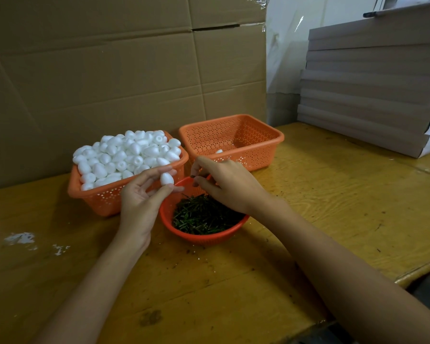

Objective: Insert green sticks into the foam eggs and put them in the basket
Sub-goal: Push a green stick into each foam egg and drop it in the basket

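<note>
Now, left hand (140, 197) pinches egg (166, 178); right hand (225, 184) pinches stick (192, 177), tips just apart; an off-centre push could split foam or drop stick into bowl (204, 239).

body | left hand (137, 203); right hand (227, 184) | both forearms (97, 281) bare to the frame edge; fingernails (179, 188) look short, though blurred

From the right, you can reach the near-empty orange perforated plastic basket (258, 155) freely across the yellow plywood table (333, 207). The heaped orange basket of white foam eggs (104, 199) crowds its left side, the round red bowl of green sticks (204, 238) stands before it, and brown cardboard sheets (109, 83) wall off the back.
</note>
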The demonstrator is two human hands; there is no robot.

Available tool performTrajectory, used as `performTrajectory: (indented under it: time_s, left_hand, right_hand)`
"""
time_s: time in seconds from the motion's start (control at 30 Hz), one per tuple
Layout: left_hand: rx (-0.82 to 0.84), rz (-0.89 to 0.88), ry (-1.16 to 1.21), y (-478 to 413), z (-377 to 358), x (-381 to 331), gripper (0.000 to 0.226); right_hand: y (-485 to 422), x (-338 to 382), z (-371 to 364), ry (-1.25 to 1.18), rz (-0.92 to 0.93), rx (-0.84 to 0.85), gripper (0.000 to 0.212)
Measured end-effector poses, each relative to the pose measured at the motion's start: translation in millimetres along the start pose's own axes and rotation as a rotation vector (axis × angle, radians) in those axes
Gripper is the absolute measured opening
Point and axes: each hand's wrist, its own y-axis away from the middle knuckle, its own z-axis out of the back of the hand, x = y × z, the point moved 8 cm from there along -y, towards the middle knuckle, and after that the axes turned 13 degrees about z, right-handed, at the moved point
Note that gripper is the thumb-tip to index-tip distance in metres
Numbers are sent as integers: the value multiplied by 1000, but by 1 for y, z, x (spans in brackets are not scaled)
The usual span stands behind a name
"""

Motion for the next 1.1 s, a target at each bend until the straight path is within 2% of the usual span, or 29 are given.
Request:
performTrajectory:
  time_s: [0.5, 1.1]
  left_hand:
    - [-5, -3, -19, -1, 1, 1, 27]
    - [-40, -3, -45, 1, 1, 1, 29]
  right_hand:
    - [1, 0, 1, 3, 2, -15, 14]
    - [0, 1, 1, 5, 8, -12, 15]
